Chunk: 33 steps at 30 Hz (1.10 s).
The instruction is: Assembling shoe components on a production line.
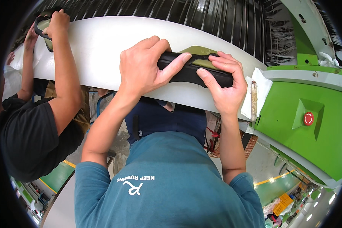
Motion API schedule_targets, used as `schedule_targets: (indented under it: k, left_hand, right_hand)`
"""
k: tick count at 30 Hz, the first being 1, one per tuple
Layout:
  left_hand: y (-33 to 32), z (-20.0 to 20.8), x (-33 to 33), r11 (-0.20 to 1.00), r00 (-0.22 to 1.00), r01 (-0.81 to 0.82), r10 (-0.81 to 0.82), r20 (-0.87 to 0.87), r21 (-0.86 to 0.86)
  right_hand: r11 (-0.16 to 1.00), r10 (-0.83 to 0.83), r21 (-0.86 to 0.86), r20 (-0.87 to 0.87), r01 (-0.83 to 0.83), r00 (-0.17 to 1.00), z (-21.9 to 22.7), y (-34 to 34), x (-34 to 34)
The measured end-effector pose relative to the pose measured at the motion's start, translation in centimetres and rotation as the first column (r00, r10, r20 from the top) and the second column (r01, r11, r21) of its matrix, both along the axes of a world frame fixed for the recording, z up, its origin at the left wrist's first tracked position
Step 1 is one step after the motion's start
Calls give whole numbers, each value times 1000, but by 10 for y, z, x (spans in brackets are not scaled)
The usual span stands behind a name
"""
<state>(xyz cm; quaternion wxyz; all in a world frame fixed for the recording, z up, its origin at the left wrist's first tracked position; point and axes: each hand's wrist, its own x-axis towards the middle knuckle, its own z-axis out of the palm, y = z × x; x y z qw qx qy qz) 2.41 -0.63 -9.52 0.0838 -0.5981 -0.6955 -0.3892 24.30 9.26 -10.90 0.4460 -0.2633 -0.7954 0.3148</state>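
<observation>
My left hand (142, 62) grips the left end of a curved black and olive-green shoe insole (186, 72), with the thumb stretched along its black part and the fingers bent behind. On the other end my right hand (228, 81) is closed, thumb at the near edge and fingertips over the top. The insole is tilted on its edge above a long white work surface (98, 53). Its olive-green part (201, 50) shows at the far side and in a gap in the black. Whether it touches the surface I cannot tell.
Beyond the white surface runs a row of dark metal rollers (224, 19) with white bristles (283, 38). To the right stand a green machine housing (288, 102), a red stop button (308, 119) and a tool on white paper (253, 100). A co-worker's hand (59, 22) holds a similar insole at left.
</observation>
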Motion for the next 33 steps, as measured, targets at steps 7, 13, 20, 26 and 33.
schedule_targets:
  k: [7, 13, 20, 26, 33]
  left_hand:
    - [9, 4, -5, 999, 996, 19, -17, 86, -29]
    - [10, 4, -11, 999, 986, 8, 0, 168, -48]
    - [16, -1, -45, 964, 846, 237, -145, 514, -118]
    - [39, -2, -72, 929, 578, 349, -110, 809, -123]
    - [31, -40, -99, 985, 440, 170, -67, 895, -10]
  right_hand:
    - [881, -67, -471, -207, -40, 976, -13, -9, 9]
    - [736, -67, -650, -352, -192, 934, -9, -12, 10]
    - [772, -22, -607, -327, -191, 945, -14, -3, 10]
    - [786, -37, -601, -280, -145, 959, -16, -7, 9]
    - [688, -51, -688, -365, -232, 929, -26, -3, 17]
